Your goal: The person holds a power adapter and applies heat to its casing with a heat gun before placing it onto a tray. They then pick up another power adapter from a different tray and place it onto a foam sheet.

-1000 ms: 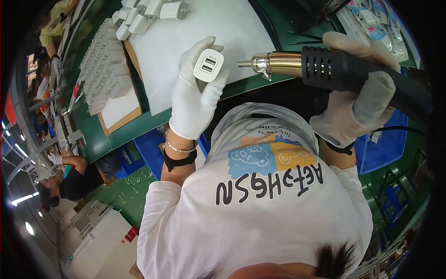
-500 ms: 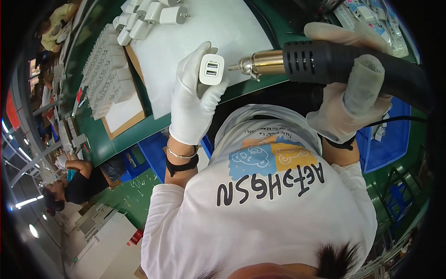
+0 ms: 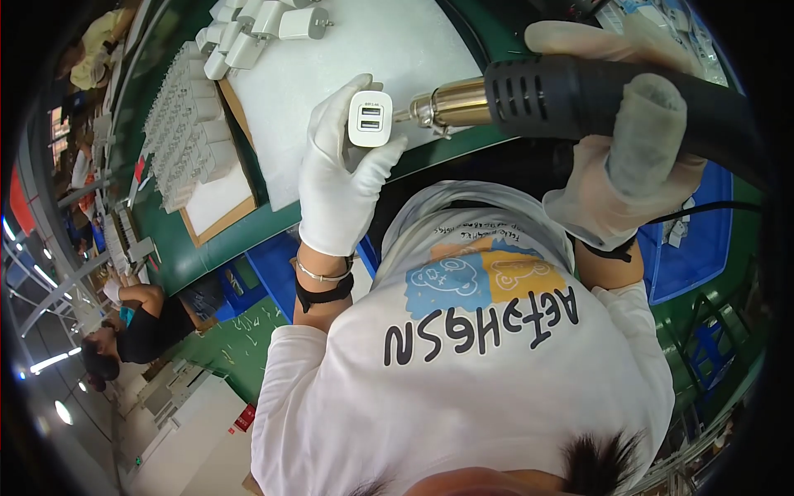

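Observation:
In the white-gloved fingers of my left hand [image 3: 337, 194] is a white USB charger [image 3: 370, 132], its face with two USB ports turned up toward me. My right hand [image 3: 591, 186], in a thin pale glove with a loose finger cover, grips a black hot-air gun [image 3: 571, 95] with slots round its body. The gun's metal barrel points left, and its thin nozzle [image 3: 404, 116] is right at the charger's right side. I cannot tell whether the tip touches the charger.
Several white chargers [image 3: 269, 18] lie loose on the white sheet [image 3: 356, 50] over the green table. Rows of chargers [image 3: 190, 136] stand on a board to the left. Blue bins [image 3: 691, 248] sit at the right and below the table. Co-workers are at far left.
My right hand has brought the hot-air gun left and slightly up, so its nozzle is closer to the charger. My left hand and the charger have shifted slightly left and up.

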`<state>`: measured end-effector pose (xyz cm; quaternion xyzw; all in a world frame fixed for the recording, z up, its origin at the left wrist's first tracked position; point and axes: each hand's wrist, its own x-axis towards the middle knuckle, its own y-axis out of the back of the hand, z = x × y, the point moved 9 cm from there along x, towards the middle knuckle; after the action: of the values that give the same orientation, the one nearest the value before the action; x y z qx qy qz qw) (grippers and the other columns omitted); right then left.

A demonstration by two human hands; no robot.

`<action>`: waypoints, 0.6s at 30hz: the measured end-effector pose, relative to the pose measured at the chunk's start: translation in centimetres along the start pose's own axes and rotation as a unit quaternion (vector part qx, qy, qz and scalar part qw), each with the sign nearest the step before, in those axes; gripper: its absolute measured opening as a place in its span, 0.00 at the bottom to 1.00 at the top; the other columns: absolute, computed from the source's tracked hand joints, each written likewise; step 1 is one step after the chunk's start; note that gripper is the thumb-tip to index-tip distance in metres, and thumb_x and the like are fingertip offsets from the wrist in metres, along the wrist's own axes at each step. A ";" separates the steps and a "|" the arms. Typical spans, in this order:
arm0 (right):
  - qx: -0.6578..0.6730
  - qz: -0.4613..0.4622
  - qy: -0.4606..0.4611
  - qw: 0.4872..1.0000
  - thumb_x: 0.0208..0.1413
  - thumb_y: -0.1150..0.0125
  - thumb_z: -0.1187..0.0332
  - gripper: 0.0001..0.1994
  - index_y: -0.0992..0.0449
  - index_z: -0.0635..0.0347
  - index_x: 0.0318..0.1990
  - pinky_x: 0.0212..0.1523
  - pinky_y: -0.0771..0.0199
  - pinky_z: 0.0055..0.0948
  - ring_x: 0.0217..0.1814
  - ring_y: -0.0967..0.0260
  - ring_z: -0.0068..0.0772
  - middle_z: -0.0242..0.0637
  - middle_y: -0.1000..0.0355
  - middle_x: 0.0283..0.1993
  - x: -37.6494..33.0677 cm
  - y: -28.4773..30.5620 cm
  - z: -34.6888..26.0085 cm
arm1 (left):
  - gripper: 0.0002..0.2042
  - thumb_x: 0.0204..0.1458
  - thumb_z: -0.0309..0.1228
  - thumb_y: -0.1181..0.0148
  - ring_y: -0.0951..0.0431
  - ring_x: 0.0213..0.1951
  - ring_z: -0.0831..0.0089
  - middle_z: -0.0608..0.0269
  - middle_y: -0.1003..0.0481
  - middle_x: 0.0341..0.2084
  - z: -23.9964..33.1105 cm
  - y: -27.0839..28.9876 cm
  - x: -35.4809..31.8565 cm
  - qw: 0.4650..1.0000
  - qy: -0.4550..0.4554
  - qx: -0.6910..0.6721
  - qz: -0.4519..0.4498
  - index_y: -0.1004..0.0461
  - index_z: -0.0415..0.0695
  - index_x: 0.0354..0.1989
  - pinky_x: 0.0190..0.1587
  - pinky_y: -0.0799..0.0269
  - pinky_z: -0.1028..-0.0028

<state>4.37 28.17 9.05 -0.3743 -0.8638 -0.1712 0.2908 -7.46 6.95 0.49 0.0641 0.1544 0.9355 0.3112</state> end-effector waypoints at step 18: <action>0.061 0.029 -0.041 0.997 0.50 0.37 0.53 0.24 0.34 0.64 0.44 0.30 0.28 0.20 0.24 0.30 0.28 0.47 0.26 0.34 -0.2 -0.9 0.3 | 0.30 0.44 0.17 0.35 0.30 0.50 0.73 0.63 0.38 0.52 -0.6 0.4 -0.3 1.000 0.012 -0.012 0.024 0.36 0.43 0.58 0.51 0.28 0.74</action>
<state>3.66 27.68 8.62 -0.3873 -0.8728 -0.0943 0.2817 -7.58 6.30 0.09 0.0529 0.1452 0.9451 0.2879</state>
